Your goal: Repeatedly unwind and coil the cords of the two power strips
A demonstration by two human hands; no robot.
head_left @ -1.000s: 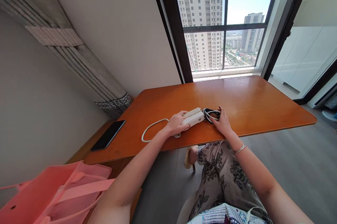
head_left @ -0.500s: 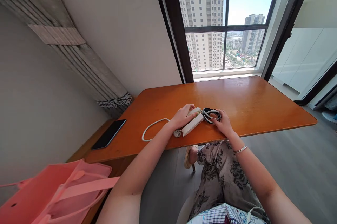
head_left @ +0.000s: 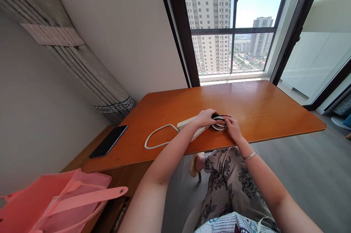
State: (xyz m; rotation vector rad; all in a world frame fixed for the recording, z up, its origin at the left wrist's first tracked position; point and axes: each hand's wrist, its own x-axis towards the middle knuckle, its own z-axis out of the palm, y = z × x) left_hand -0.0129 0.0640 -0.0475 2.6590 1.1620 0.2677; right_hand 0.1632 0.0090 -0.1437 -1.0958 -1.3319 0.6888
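A white power strip (head_left: 189, 126) lies on the orange wooden table (head_left: 260, 109), its white cord (head_left: 157, 136) looping off to the left. At the strip's right end sits a small coil of black and white cables (head_left: 218, 123). My left hand (head_left: 205, 117) reaches over the strip and its fingers curl onto the coil's left side. My right hand (head_left: 232, 128) presses its fingers on the coil from the right. Both hands meet over the coil.
A black phone (head_left: 107, 145) lies on the lower left part of the table. A pink bag (head_left: 60, 200) stands at the bottom left. A grey curtain (head_left: 82, 65) hangs by the wall. A tall window is behind the table.
My left hand has slid right, from the strip's left end across it to the cable coil. My right hand stays on the coil.
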